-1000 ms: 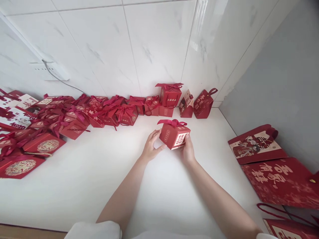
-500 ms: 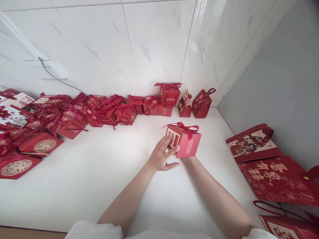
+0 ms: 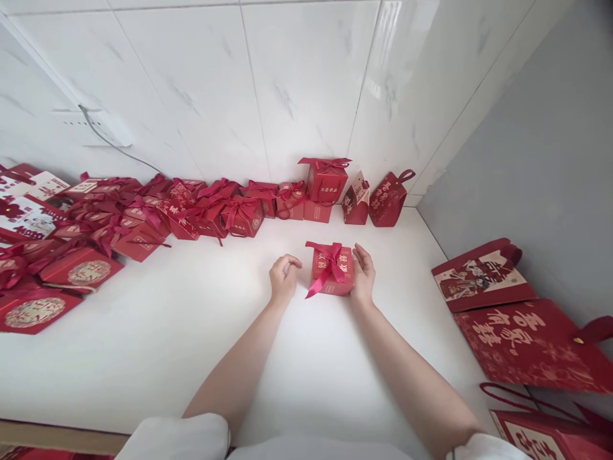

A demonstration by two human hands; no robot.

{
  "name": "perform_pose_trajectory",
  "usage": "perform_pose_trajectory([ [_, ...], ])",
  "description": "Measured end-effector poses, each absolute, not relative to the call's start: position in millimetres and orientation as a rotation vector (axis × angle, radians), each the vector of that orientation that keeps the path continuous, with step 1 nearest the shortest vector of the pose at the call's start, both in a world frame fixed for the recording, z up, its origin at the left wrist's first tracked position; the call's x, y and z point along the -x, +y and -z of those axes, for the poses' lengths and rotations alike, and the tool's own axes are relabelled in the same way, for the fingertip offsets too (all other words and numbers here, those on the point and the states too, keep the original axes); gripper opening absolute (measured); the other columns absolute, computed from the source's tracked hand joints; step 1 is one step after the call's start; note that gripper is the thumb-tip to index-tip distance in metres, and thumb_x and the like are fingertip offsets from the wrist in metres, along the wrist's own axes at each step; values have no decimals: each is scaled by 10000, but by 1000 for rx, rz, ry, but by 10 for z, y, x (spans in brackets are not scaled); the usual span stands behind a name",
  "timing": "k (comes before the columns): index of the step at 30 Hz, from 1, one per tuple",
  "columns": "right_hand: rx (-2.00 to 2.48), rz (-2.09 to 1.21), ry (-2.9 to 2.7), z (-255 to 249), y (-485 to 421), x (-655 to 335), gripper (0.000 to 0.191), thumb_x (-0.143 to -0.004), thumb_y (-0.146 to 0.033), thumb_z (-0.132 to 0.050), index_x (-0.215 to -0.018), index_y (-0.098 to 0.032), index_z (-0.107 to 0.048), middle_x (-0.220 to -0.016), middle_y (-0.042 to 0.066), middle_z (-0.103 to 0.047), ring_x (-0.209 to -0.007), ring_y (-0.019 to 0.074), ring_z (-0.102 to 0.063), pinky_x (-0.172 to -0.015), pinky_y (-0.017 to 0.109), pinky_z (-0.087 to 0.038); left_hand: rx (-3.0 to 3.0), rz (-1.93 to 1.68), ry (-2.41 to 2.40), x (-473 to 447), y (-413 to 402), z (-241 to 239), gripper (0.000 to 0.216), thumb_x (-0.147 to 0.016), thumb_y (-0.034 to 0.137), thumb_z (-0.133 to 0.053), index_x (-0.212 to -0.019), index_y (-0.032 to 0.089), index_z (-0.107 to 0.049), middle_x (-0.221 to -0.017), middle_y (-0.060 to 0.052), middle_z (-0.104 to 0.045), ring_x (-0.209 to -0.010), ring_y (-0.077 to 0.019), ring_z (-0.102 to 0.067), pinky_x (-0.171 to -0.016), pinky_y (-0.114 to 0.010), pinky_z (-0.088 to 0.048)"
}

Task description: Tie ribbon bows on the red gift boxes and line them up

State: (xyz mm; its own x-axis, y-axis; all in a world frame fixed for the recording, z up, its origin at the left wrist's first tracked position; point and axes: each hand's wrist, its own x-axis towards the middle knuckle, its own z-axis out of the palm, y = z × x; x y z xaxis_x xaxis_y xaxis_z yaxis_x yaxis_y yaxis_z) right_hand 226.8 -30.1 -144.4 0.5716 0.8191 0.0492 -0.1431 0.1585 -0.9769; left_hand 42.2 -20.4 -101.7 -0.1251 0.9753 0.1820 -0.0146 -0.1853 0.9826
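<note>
Here, the ribboned red box (image 3: pixel 332 271) sits upright on the white table (image 3: pixel 191 319), the right hand (image 3: pixel 363 276) nearer — unclosed, apparently touching its right side — while the left hand (image 3: pixel 284 278), loosely half-curled and empty, is just apart on its left.

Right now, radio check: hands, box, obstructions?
Left hand apart from ribboned box, half-curled. Right hand at box's right side. Bow uppermost. Other boxes behind, along wall.

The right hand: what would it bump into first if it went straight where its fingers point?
Probably the cream-and-red pointed box by the wall, ahead of the right hand; depth is hard to judge.
</note>
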Motion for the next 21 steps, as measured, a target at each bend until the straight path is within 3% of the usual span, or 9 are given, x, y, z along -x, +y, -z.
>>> perform_pose_trajectory([
  [5,1121,-845,-564,1491,-271,-2257,381,-824,-472,-531,-1144,-266,-551,-1206,50,-579,-1070,214,-593,-857,371,-510,-1167,-1752,1197,-335,-199,708,114,-789,219,-600,-896,229,-638,-1004,-40,-601,-1090,-217,-530,-1034,-326,-317],
  [10,1051,-901,-523,1469,-264,-2278,297,-817,-457,-555,-1015,-237,-558,-1127,54,-591,-1029,205,-604,-834,377,-522,-1545,-1160,723,-440,-259,151,657,-562,205,-818,-1180,216,-594,-1312,-109,-536,-1347,-307,-365,-1151,-414,-161],
  [14,1006,-903,-493,1492,-235,-2384,229,-787,-411,-585,-908,-219,-560,-1075,44,-587,-1042,195,-589,-851,375,-525,-1744,-908,661,-758,-92,52,786,-468,284,-849,-1198,171,-583,-1201,-139,-605,-1384,-353,-306,-1140,-553,-19],
  [18,998,-887,-486,1536,-246,-2444,192,-756,-339,-600,-893,-214,-553,-1007,28,-583,-999,181,-588,-855,378,-524,-2139,-586,809,-1036,-11,178,928,-447,346,-856,-1281,111,-522,-1042,-151,-658,-1310,-379,-387,-1111,-611,-39],
  [21,986,-893,-504,1546,-296,-2460,180,-732,-303,-623,-875,-208,-569,-954,16,-578,-969,171,-584,-865,377,-521,-2392,-312,965,-1052,-206,197,1048,-460,346,-843,-1395,139,-417,-1141,-179,-616,-1272,-408,-400,-1090,-651,20],
])
